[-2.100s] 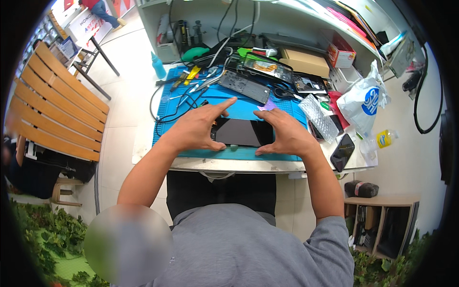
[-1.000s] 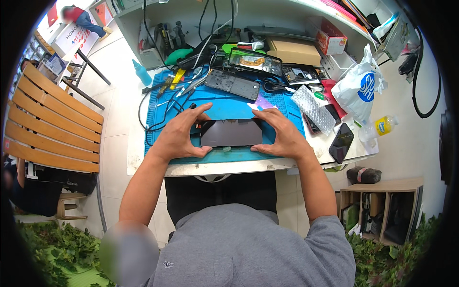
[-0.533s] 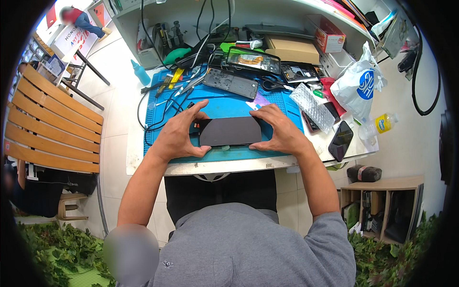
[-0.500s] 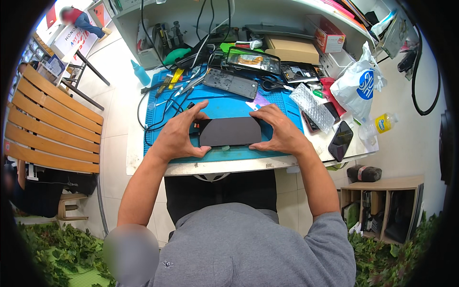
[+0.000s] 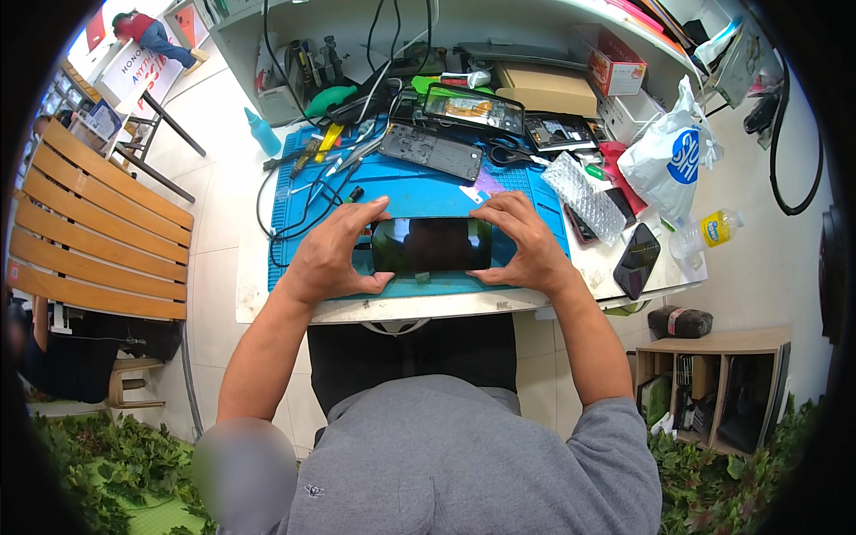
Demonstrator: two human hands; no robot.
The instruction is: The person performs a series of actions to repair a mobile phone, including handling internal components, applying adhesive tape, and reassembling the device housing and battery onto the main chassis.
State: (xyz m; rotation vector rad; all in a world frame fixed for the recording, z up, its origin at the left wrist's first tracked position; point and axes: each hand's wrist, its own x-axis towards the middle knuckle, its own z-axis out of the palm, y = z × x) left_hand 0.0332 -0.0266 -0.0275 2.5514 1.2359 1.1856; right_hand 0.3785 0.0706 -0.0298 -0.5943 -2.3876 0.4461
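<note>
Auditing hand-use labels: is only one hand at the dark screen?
No, the left hand and right hand are at opposite ends of the dark screen.

Black screen [image 5: 432, 244], blue mat [image 5: 419, 198]

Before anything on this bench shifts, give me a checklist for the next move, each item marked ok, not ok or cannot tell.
1. Dark panel supported at both ends: ok, left hand at its left end, right hand at its right.
2. Panel unlit: ok, only reflections seem to show.
3. Panel raised off the blue mat: cannot tell from above.
4. Black cable end well away from the left hand: not ok, it lies close to the fingertips.
5. Scissors away from both hands: ok, they lie farther back.
6. Panel's underside clean: cannot tell, it is hidden.
</note>
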